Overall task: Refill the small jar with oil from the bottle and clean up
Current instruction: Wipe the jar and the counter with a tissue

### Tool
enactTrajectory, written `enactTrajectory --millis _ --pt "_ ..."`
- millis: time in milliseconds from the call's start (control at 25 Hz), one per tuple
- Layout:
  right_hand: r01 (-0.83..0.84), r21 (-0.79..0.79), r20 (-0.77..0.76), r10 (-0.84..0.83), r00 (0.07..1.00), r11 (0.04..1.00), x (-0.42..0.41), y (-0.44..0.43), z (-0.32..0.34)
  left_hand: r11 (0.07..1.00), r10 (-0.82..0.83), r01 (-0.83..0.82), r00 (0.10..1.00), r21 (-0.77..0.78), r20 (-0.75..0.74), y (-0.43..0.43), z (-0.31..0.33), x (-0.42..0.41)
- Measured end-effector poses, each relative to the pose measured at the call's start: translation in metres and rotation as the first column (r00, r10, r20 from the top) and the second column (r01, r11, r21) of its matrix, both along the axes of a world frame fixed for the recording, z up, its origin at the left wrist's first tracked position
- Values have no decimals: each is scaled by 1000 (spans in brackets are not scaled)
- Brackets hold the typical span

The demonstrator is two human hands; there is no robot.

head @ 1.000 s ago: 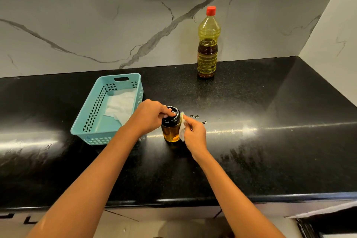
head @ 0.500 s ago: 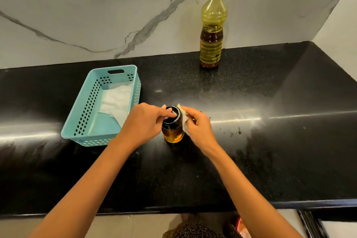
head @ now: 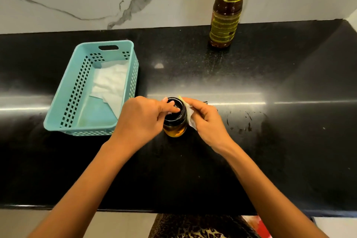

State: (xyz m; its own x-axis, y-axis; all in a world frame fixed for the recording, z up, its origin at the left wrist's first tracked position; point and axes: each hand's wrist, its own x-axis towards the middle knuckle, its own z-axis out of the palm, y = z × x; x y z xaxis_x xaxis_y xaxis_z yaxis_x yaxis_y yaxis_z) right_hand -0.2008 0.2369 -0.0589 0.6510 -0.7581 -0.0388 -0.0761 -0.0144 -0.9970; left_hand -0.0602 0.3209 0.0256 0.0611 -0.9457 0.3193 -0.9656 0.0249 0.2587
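A small glass jar [head: 175, 130] with a black lid and amber oil inside stands on the black counter [head: 270, 156]. My left hand [head: 142, 119] grips the jar from the left, thumb and fingertips on the lid. My right hand [head: 206, 121] pinches a white tissue [head: 191, 120] and presses it against the jar's right side. The oil bottle [head: 226, 9] stands upright at the back by the wall; its cap is out of frame.
A teal perforated basket [head: 77, 100] holding white tissue [head: 112, 85] sits left of the jar. Oil smears and drops [head: 243, 121] mark the counter to the right of my hands. The counter's front edge [head: 173, 209] runs below my forearms.
The view has tilted down and come closer. Both hands stay on the jar; the right hand's tissue has shifted slightly along the jar's side.
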Motion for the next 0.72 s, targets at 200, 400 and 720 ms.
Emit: enactTrajectory --millis 200,400,720 --pt "-79 56 -106 85 991 995 -2 1 -6 1000 -1 0 999 -18 -49 2 -2 0" --pt "-108 56 -23 109 994 993 5 -14 10 999 -38 36 997 -27 -69 -2 -3 5" --pt "-191 169 -206 224 953 967 7 -23 13 991 -131 128 989 -39 -74 -2 0 5"
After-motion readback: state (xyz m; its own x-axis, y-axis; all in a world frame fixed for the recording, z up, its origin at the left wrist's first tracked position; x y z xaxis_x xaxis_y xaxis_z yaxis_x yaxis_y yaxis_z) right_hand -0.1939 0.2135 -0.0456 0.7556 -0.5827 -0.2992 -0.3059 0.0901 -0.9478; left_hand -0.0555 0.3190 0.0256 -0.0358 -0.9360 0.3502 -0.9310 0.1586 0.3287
